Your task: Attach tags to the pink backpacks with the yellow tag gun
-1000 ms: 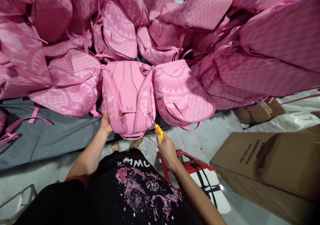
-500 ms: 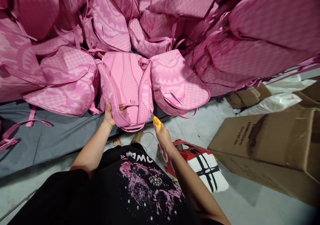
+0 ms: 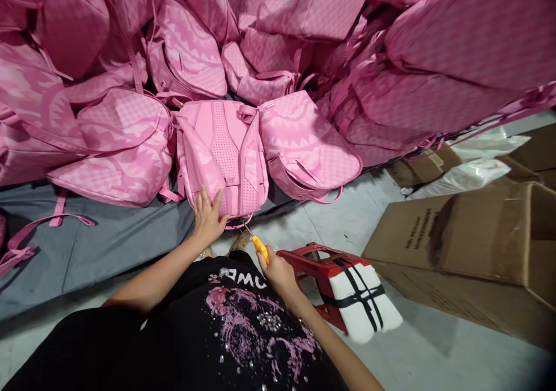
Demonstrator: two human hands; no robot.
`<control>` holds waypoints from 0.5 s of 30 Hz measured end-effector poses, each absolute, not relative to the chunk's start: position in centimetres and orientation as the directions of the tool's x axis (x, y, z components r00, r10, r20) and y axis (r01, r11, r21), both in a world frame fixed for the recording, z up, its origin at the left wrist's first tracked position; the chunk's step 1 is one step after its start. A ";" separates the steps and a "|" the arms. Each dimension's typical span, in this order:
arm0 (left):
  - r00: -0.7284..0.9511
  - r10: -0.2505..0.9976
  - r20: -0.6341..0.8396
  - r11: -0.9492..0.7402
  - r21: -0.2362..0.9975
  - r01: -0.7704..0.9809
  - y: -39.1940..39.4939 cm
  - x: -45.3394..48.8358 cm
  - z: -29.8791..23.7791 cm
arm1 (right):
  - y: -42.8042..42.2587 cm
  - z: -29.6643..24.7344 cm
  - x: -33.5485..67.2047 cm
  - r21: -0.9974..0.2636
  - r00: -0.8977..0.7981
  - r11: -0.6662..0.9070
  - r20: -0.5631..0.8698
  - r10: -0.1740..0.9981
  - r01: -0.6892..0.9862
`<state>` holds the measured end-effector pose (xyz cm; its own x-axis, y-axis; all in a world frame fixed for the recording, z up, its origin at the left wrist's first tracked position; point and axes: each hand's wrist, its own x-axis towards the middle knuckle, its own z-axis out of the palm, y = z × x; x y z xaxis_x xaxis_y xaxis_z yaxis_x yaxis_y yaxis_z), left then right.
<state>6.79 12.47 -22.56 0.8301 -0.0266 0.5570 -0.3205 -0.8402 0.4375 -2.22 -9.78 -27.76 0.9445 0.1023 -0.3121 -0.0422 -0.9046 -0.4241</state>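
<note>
Half a second ago the left hand (image 3: 209, 217) gripped the pink backpack's (image 3: 226, 153) lower edge; it now lies flat on it, fingers spread. The right hand (image 3: 276, 271) has dropped closer to the body, fingers wrapped around a yellow-handled tool (image 3: 260, 248), its tip just below the backpack, which rests on the grey sheet (image 3: 87, 240) among pink bags.

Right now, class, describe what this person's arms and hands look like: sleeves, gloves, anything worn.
The left forearm and right forearm are bare; no sleeve reaches them. The left hand and right hand wear no gloves, and no watch or bracelet shows. The black top has a pink print, shiny studs and white letters.
</note>
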 end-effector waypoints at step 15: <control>0.858 -0.478 0.188 -0.808 0.289 -0.513 15.0 3.4 -28.7 | -10.4 -26.8 -3.0 -0.445 0.943 -0.893 -0.322 0.086 -0.071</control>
